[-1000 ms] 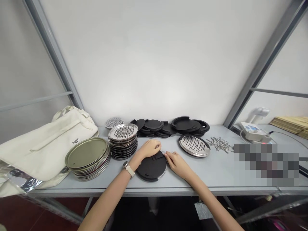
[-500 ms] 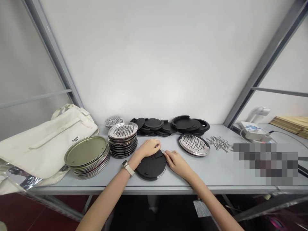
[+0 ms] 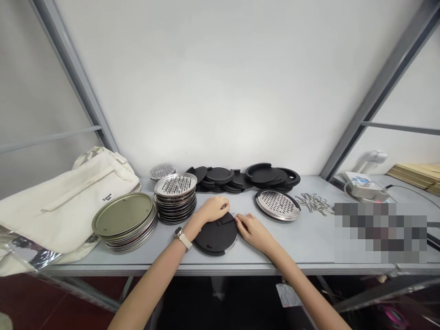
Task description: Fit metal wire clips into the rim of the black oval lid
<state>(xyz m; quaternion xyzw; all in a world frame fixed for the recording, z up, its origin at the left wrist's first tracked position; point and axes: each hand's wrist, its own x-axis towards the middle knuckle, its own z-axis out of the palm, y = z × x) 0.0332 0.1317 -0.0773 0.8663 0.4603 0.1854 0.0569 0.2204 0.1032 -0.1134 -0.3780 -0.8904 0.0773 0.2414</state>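
Observation:
A black round grater base (image 3: pixel 213 237) lies flat near the table's front edge, with a shiny metal rim showing at its lower right. My left hand (image 3: pixel 213 209) is closed over its far edge, fingers curled and partly hidden. At the upper right edge, beside a small black tab, my right hand (image 3: pixel 250 229) pinches a small metal wire clip (image 3: pixel 233 215); only its loop shows. Right of that hand lie silver grater discs (image 3: pixel 279 205) in a black holder. Farther right is a loose pile of wire clips (image 3: pixel 314 203).
Left stand a stack of grater discs (image 3: pixel 175 185) and olive-topped round metal plates (image 3: pixel 123 216). A cream bag (image 3: pixel 68 201) covers the far left. Black round bases (image 3: pixel 220 175) line the wall. A white device (image 3: pixel 360 183) with cables stands right, beside a blurred patch.
Both hands keep nearly the same hold on the black base and clip. The whole view has shifted very slightly.

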